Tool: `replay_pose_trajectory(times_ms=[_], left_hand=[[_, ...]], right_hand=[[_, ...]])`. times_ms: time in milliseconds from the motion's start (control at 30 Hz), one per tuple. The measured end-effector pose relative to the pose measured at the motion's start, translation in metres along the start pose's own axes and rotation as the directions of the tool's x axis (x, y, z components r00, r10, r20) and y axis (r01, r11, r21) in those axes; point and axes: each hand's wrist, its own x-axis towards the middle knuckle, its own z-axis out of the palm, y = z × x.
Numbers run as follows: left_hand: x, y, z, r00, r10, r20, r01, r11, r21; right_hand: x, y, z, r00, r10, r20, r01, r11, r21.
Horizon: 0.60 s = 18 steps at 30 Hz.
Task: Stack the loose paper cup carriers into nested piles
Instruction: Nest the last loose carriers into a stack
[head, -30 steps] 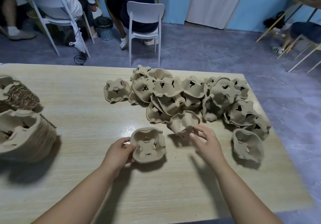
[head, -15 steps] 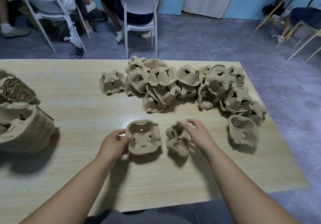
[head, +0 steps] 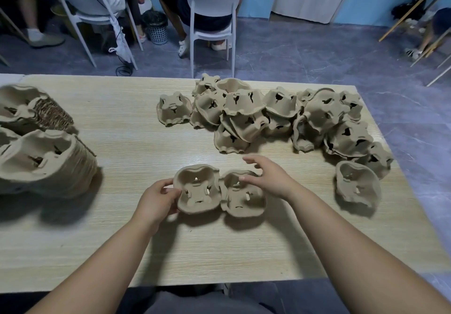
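Two brown pulp cup carriers lie open side up, side by side, near the front of the wooden table point(head: 122, 240). My left hand point(head: 156, 198) grips the left edge of the left carrier point(head: 197, 189). My right hand point(head: 266, 176) hovers over the far edge of the right carrier point(head: 244, 199) with fingers spread, holding nothing. A heap of several loose carriers point(head: 280, 116) lies at the back right. Another single carrier point(head: 357, 188) sits alone at the right.
Two tall nested piles of carriers point(head: 46, 160) lie on their sides at the table's left edge. Beyond the table stand white chairs point(head: 212, 13) with seated people, and a small bin point(head: 156, 27). The table's right edge is close to the heap.
My right hand has turned the second carrier open side up, set it down beside the left carrier and let go. My left hand keeps its hold on the left carrier.
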Motion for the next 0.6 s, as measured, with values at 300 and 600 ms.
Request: replay_pose_trajectory(times_ms=[300, 600], left_hand=[[-0.003, 0.002, -0.003, 0.998, -0.032, -0.049, 0.03, 0.998, -0.054], [0.002, 0.009, 0.02, 0.995, -0.087, -0.043, 0.081, 0.99, -0.112]], right_hand=[[0.009, 0.013, -0.003, 0.989, 0.108, -0.105, -0.115, 0.991, -0.065], [-0.044, 0.047, -0.004, 0.844, 0.434, -0.314, -0.309, 0.873, 0.377]])
